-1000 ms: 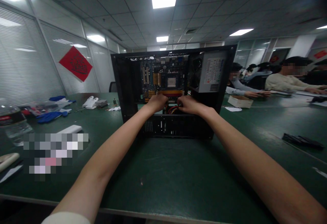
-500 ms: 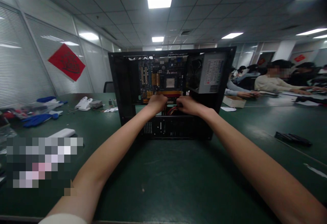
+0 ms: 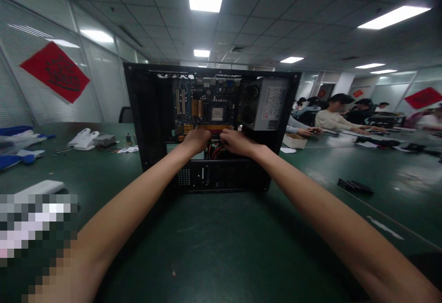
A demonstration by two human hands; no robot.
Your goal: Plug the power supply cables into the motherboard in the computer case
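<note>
Since a second ago both hands and the case (image 3: 210, 128) have shifted left in the frame, the grip unchanged. At the frame's centre, the left hand (image 3: 196, 139) and right hand (image 3: 236, 142) reach into the upright open case on the green table (image 3: 221, 243), fingers curled around red and yellow cables (image 3: 214, 150) just below the motherboard (image 3: 203, 107). How tightly they grip cannot be told. Power supply (image 3: 264, 104) sits upper right of the hands.

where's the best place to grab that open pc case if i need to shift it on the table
Probably grip the open pc case by its bare black frame edges, left and right, reaching from the open front. It stands upright, and the motherboard, power supply and both hands, left hand and right hand, fill the inside.
</note>
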